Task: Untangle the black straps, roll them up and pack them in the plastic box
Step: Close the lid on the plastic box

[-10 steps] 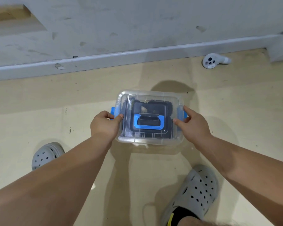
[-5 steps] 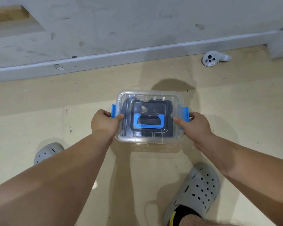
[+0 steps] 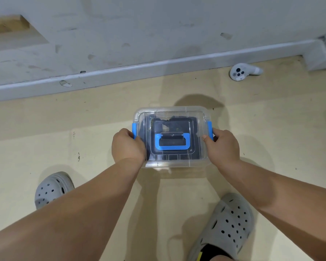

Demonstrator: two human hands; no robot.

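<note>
Baseboard point(image 3: 158, 66): pale grey strip slanting across the view, chipped towards its left end.
Wall point(image 3: 158, 25): grey and scuffed, directly above the baseboard.
Wooden ledge point(image 3: 6, 25): far left, well above the baseboard.
Floor point(image 3: 45, 129): beige, below the baseboard.
Controller point(image 3: 241, 72): white, on the floor just below the baseboard's right end.
Left clog point(image 3: 51, 189): grey with holes, well below the baseboard.
Right clog point(image 3: 228, 225): grey with holes, farthest from the baseboard, with a black sock point(image 3: 213, 251) in it.
</note>
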